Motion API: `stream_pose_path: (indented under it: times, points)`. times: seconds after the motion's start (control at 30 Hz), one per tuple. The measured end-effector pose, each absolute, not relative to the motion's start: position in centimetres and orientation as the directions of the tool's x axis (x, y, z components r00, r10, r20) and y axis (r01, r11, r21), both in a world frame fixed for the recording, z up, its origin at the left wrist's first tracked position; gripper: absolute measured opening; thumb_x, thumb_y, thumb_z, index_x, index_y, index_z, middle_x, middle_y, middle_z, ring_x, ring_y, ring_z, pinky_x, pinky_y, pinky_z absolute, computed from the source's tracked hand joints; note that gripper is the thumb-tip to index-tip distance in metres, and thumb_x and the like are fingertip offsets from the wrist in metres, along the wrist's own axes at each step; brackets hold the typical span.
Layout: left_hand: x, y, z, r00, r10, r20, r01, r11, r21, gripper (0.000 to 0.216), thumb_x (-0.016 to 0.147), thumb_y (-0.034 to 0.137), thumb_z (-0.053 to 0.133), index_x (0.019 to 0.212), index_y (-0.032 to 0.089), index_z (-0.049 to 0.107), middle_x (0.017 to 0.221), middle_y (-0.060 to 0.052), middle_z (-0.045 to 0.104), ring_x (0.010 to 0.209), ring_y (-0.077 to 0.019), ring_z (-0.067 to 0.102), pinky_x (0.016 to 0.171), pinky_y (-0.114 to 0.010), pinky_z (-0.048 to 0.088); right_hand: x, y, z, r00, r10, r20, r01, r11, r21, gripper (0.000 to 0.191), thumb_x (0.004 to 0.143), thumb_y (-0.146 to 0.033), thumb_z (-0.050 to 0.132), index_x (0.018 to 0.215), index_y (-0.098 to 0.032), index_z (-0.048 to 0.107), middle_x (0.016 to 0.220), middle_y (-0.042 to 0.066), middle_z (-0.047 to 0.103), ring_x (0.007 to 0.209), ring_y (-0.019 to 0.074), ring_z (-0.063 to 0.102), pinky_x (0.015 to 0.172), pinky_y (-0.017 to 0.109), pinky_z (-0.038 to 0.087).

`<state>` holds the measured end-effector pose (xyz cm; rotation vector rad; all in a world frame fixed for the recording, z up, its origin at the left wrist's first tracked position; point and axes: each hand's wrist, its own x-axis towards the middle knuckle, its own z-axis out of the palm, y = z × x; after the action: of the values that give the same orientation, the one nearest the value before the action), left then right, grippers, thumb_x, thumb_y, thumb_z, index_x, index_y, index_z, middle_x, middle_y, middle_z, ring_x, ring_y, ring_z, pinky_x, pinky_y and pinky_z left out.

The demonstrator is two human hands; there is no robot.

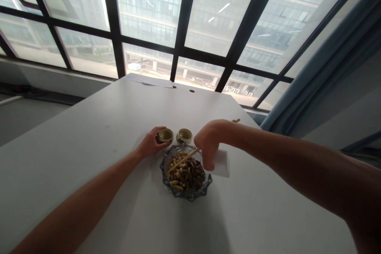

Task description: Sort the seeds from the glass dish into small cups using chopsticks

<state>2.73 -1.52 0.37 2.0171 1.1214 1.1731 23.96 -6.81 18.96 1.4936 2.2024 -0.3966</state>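
A blue glass bowl (205, 189) of peanuts and sunflower seeds (186, 172) sits on the white table (89, 135). My right hand (210, 141) is closed on a pair of wooden chopsticks (183, 159), whose tips reach down into the nuts at the bowl's left side. Just behind the bowl stand two small cups. My left hand (150, 143) wraps its fingers round the left cup (165, 135). The right cup (184, 136) stands free beside it.
A white paper cup (222, 163) lies or stands right of the bowl, partly behind my right hand. Papers (149, 80) lie at the table's far edge near two cable holes. Large windows rise behind; a blue curtain (321, 71) hangs at the right.
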Motion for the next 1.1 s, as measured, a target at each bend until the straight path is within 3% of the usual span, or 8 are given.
stream_pose_path:
  times: [0.07, 0.17, 0.27, 0.4, 0.5, 0.6, 0.8, 1.1]
  points:
    - [2.6, -1.5, 0.3, 0.276, 0.860, 0.429, 0.382, -0.508, 0.772, 0.065, 0.070, 0.044, 0.075, 0.125, 0.017, 0.056, 0.116, -0.011, 0.068, 0.100, -0.0247, 0.067, 0.090, -0.038, 0.055, 23.5, -7.3, 21.1, -0.199, 0.726, -0.658, 0.947, 0.315, 0.061, 0.041, 0.046, -0.037, 0.089, 0.077, -0.015, 0.073, 0.072, 0.001, 0.060, 0.079, 0.0259, 0.064, 0.061, 0.031, 0.049]
    - [2.6, -1.4, 0.2, 0.279, 0.861, 0.425, 0.376, -0.505, 0.777, 0.066, 0.069, 0.044, 0.076, 0.126, 0.017, 0.055, 0.115, -0.011, 0.069, 0.099, -0.0247, 0.067, 0.090, -0.039, 0.055, 23.4, -7.9, 24.0, -0.293, 0.694, -0.658, 0.931, 0.364, -0.031, 0.038, 0.044, -0.034, 0.090, 0.071, -0.017, 0.070, 0.064, -0.002, 0.059, 0.063, 0.0200, 0.062, 0.053, 0.028, 0.045]
    - [2.8, -1.5, 0.1, 0.261, 0.864, 0.431, 0.383, -0.502, 0.775, 0.069, 0.068, 0.046, 0.076, 0.126, 0.016, 0.055, 0.118, -0.012, 0.067, 0.101, -0.0253, 0.066, 0.092, -0.039, 0.054, 24.1, -8.6, 25.2, -0.397, 0.677, -0.620, 0.897, 0.430, -0.106, 0.036, 0.053, -0.032, 0.085, 0.083, -0.016, 0.072, 0.071, 0.000, 0.064, 0.061, 0.0177, 0.061, 0.051, 0.026, 0.043]
    - [2.7, -1.2, 0.5, 0.221, 0.862, 0.457, 0.480, -0.504, 0.718, 0.072, 0.066, 0.046, 0.076, 0.127, 0.015, 0.057, 0.123, -0.013, 0.063, 0.109, -0.0276, 0.064, 0.097, -0.039, 0.052, 25.1, -8.7, 23.6, -0.573, 0.769, -0.283, 0.818, 0.519, -0.247, 0.052, 0.069, -0.030, 0.074, 0.119, -0.016, 0.067, 0.095, 0.005, 0.071, 0.076, 0.0186, 0.064, 0.060, 0.027, 0.047]
    - [1.2, -0.7, 1.2, 0.174, 0.901, 0.397, 0.623, -0.413, 0.664, 0.071, 0.062, 0.043, 0.078, 0.124, 0.013, 0.061, 0.121, -0.014, 0.063, 0.109, -0.0296, 0.063, 0.098, -0.039, 0.051, 24.3, -7.6, 20.9, -0.589, 0.808, -0.011, 0.774, 0.560, -0.294, 0.053, 0.071, -0.026, 0.072, 0.122, -0.014, 0.065, 0.102, 0.006, 0.072, 0.084, 0.0205, 0.066, 0.072, 0.029, 0.050]
    - [-2.2, -0.2, 1.8, 0.105, 0.939, 0.327, 0.708, -0.302, 0.638, 0.068, 0.060, 0.041, 0.080, 0.119, 0.011, 0.064, 0.119, -0.015, 0.064, 0.106, -0.0298, 0.064, 0.095, -0.037, 0.051, 21.6, -5.8, 18.1, -0.541, 0.835, 0.101, 0.789, 0.545, -0.283, 0.060, 0.067, -0.024, 0.076, 0.125, -0.016, 0.064, 0.117, 0.008, 0.070, 0.101, 0.0248, 0.066, 0.087, 0.030, 0.049]
    - [-11.3, 0.9, 1.4, -0.130, 0.922, 0.364, 0.720, -0.165, 0.674, 0.074, 0.061, 0.042, 0.081, 0.126, 0.011, 0.059, 0.130, -0.018, 0.062, 0.119, -0.0312, 0.060, 0.103, -0.037, 0.046, 13.7, -0.6, 14.1, -0.415, 0.909, 0.042, 0.862, 0.408, -0.300, 0.066, 0.068, -0.030, 0.078, 0.129, -0.015, 0.059, 0.116, 0.013, 0.070, 0.101, 0.0293, 0.066, 0.082, 0.034, 0.051]
    - [-18.4, 7.6, -0.4, -0.291, 0.888, 0.355, 0.531, -0.159, 0.832, 0.080, 0.067, 0.043, 0.080, 0.135, 0.011, 0.051, 0.140, -0.023, 0.054, 0.133, -0.0328, 0.051, 0.111, -0.043, 0.039, 3.6, 5.2, 10.3, -0.524, 0.846, -0.099, 0.801, 0.449, -0.395, 0.074, 0.056, -0.031, 0.089, 0.123, -0.016, 0.063, 0.112, 0.012, 0.072, 0.097, 0.0285, 0.069, 0.078, 0.033, 0.055]
